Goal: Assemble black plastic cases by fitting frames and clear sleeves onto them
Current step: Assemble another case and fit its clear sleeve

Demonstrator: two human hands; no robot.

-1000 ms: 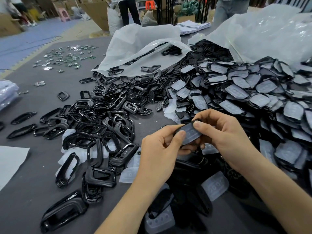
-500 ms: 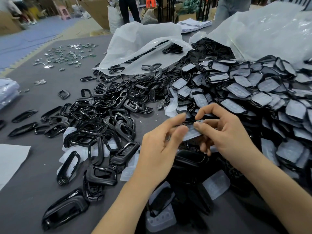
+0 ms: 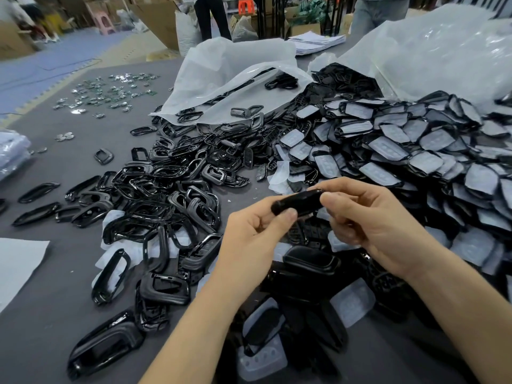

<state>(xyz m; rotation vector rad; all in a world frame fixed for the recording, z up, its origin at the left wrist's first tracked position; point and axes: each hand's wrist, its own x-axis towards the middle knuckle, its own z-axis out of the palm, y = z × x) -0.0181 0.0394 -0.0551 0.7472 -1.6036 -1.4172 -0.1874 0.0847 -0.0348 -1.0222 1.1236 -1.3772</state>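
Observation:
A glossy black plastic case [image 3: 297, 202] is held above the table between both hands, its dark back turned up. My left hand [image 3: 253, 242] pinches its near left end with thumb and fingers. My right hand [image 3: 371, 223] grips its right end, thumb on the near side and fingers curled over the top. A heap of black frames [image 3: 155, 189] covers the table to the left. A big pile of cases with clear sleeves fitted [image 3: 415, 151] lies to the right. Loose clear sleeves [image 3: 352, 302] and black parts lie under my wrists.
The grey table [image 3: 50, 322] carries two white plastic bags [image 3: 230, 76] spilling parts at the back, small metal pieces [image 3: 105, 92] at the far left and a white sheet [image 3: 16, 270] at the left edge. People stand beyond the table.
The piece in my hands has been turned over: its clear sleeved face showed before, now the black back faces up. Both hands stayed above the same spot.

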